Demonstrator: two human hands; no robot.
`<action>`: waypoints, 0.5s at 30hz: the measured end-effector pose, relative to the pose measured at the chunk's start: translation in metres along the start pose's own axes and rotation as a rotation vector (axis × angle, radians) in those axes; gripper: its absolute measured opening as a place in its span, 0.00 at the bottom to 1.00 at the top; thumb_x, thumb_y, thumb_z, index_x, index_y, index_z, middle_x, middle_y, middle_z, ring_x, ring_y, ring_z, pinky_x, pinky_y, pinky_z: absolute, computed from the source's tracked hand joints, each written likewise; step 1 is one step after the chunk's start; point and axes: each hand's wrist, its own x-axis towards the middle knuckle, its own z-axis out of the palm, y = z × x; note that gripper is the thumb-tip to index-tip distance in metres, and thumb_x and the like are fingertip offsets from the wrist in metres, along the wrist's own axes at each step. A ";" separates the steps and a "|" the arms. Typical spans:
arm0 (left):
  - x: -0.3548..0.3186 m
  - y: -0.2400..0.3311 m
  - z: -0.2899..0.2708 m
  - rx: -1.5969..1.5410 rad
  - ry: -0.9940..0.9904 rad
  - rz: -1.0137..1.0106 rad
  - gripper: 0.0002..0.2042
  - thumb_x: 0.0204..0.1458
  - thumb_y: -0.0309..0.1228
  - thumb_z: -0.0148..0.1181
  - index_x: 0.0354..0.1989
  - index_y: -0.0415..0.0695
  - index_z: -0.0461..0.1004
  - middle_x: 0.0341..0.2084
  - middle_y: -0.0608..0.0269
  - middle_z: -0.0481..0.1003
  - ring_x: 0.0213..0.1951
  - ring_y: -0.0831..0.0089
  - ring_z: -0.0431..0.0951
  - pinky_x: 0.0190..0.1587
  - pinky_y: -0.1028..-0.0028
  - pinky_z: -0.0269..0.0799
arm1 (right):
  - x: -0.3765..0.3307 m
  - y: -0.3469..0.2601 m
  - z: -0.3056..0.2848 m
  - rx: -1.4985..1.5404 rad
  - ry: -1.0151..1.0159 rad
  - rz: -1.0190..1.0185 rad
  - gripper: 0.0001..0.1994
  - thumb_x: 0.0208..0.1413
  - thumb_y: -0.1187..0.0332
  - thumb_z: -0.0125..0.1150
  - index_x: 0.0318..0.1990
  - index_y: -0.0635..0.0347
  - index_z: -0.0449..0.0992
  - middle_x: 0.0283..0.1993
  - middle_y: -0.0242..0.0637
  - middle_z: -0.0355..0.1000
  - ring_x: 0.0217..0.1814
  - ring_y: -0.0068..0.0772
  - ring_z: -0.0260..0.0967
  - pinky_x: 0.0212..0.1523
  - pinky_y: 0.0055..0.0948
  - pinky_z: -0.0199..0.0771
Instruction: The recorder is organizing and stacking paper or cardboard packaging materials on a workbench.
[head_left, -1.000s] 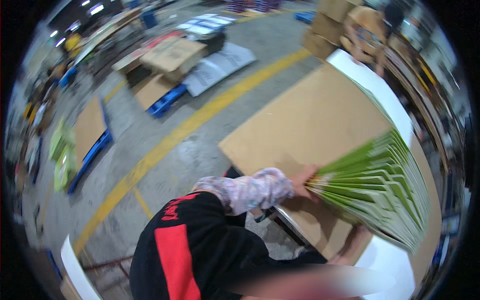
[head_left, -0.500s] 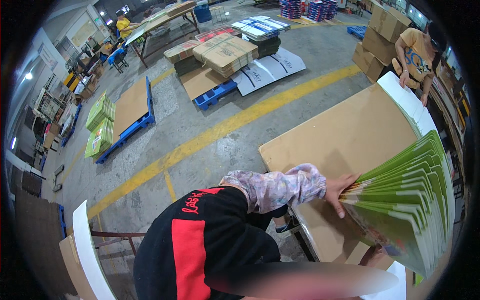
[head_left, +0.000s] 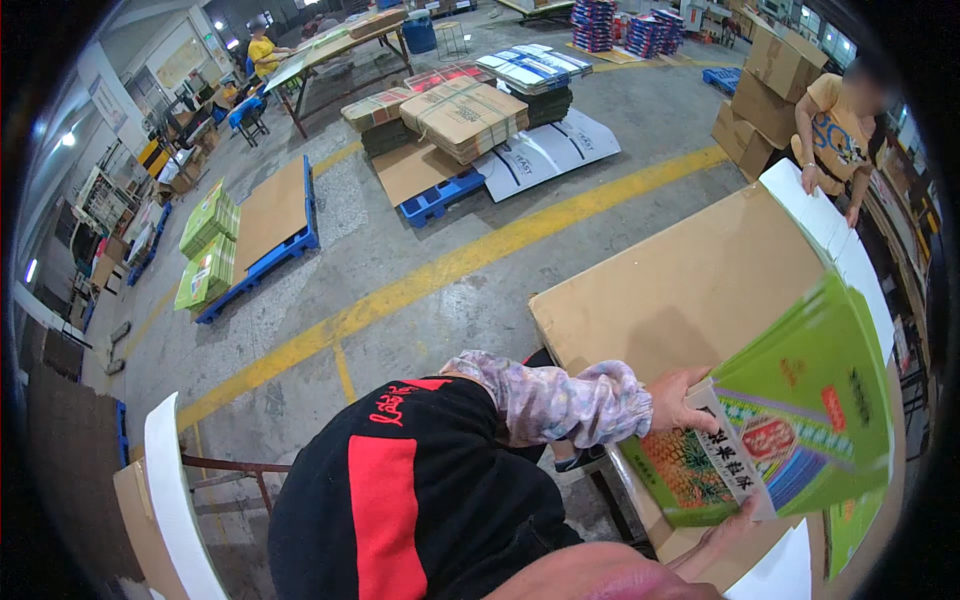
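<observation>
My left hand (head_left: 683, 398), coming out of a flowered lilac sleeve cover (head_left: 555, 400), is clamped on the near left edge of a thick stack of flattened green printed cartons with fruit pictures (head_left: 800, 420); thumb on top, fingers curled round the upper corner of the stack. My right hand (head_left: 735, 527) sits under the stack's lower edge, mostly hidden by it, so I see only a few fingers pressed up against the underside and cannot tell how far they wrap around.

The stack is tilted, its printed face turned up toward me, and it rests at the near right part of a broad brown cardboard-covered worktable (head_left: 690, 290). Its lower corner hangs over the table's near edge. White sheets (head_left: 830, 235) lie along the far right side of the table, just beyond the stack. A single green sheet (head_left: 850, 525) shows beneath the stack at the right.

My black top with a red stripe (head_left: 410, 500) fills the lower middle of the view. Across the table, at its far right corner, another person in a yellow shirt (head_left: 835, 125) stands with hands near the white sheets. On the grey floor a yellow painted line (head_left: 440, 275) runs diagonally, with blue pallets (head_left: 445, 195) carrying bundled brown cardboard beyond it.
</observation>
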 end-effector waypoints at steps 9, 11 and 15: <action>-0.021 -0.078 -0.002 0.308 -0.211 -0.825 0.40 0.30 0.67 0.60 0.37 0.37 0.77 0.32 0.51 0.78 0.36 0.58 0.78 0.42 0.65 0.71 | -0.015 -0.022 0.044 -0.362 -0.181 0.436 0.24 0.57 0.57 0.55 0.52 0.71 0.68 0.47 0.40 0.70 0.45 0.31 0.67 0.47 0.29 0.66; -0.022 -0.090 -0.009 0.343 -0.190 -0.909 0.37 0.32 0.63 0.63 0.36 0.36 0.77 0.32 0.50 0.77 0.34 0.59 0.78 0.40 0.66 0.72 | -0.019 0.005 0.042 -0.175 -0.186 0.353 0.23 0.56 0.57 0.55 0.50 0.70 0.69 0.45 0.38 0.71 0.44 0.31 0.68 0.48 0.29 0.66; -0.008 -0.058 -0.018 0.043 0.066 -0.725 0.23 0.41 0.45 0.68 0.37 0.36 0.77 0.31 0.57 0.78 0.33 0.70 0.77 0.39 0.69 0.72 | 0.009 -0.034 0.071 -0.189 -0.194 0.437 0.24 0.53 0.57 0.59 0.49 0.68 0.71 0.45 0.39 0.72 0.44 0.26 0.68 0.47 0.27 0.67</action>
